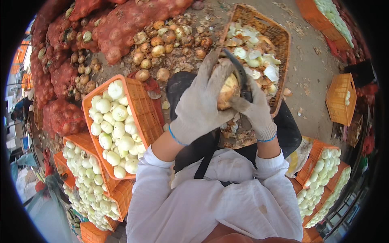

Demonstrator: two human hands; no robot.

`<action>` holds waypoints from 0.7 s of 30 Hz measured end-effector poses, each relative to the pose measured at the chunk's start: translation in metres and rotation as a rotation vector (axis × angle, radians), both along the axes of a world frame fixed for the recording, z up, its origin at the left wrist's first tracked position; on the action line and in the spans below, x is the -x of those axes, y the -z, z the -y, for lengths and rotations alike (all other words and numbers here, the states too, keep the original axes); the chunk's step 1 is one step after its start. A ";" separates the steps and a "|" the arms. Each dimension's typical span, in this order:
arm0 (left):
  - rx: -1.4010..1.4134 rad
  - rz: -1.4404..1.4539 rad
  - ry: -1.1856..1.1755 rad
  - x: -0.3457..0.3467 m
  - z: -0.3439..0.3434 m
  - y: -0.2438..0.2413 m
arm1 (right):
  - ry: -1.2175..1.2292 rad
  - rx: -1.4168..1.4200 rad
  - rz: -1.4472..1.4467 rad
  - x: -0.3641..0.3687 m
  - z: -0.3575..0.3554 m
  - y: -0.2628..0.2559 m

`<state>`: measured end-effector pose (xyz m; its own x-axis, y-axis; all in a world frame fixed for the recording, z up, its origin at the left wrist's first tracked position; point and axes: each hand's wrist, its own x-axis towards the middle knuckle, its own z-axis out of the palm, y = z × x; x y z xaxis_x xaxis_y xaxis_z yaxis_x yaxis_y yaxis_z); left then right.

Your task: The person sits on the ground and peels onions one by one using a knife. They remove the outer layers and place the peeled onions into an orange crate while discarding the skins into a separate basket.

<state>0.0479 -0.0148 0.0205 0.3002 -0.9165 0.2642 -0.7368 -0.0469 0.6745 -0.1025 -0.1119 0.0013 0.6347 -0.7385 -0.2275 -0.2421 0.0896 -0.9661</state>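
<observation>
In a knitted work glove, my left hand (199, 100) grips an onion (228, 91) that still wears brown-yellow skin. My gloved right hand (257, 107) holds a dark curved-bladed knife (238, 65) by its handle, the blade passing along the onion's upper right side. The right thumb presses on the onion's lower face. Just beyond the hands, an orange plastic crate (284, 51) contains onion skins and trimmings (258, 57). Loose unpeeled onions (158, 50) lie on the ground ahead of my left hand.
At left, a tilted orange crate (146, 100) holds peeled onions (118, 130). More crates of peeled onions (88, 173) are stacked behind it, and others (319, 167) stand at right. Red mesh sacks of onions (118, 27) line the far left. A yellow-orange crate (340, 100) stands far right.
</observation>
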 end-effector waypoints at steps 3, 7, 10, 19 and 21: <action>-0.032 -0.048 0.091 0.041 -0.013 -0.014 | 0.143 -0.520 0.398 0.054 -0.025 0.047; 0.050 -0.427 0.375 0.057 -0.036 0.029 | 0.272 -0.846 0.560 0.095 -0.079 0.032; -0.057 -0.657 0.419 0.078 -0.037 0.033 | 0.238 -0.613 0.432 0.113 -0.089 0.026; -0.141 -1.555 -0.028 0.070 -0.068 0.082 | -0.061 -0.169 -0.165 0.108 -0.095 -0.008; 0.012 -1.831 -0.067 0.068 -0.079 0.092 | -0.129 -0.153 -0.223 0.111 -0.100 -0.001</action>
<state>-0.0200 0.0639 -0.0717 0.2173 -0.8929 -0.3943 0.8431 -0.0318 0.5367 -0.2132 -0.0118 0.0025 0.6430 -0.6013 -0.4743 -0.4656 0.1849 -0.8655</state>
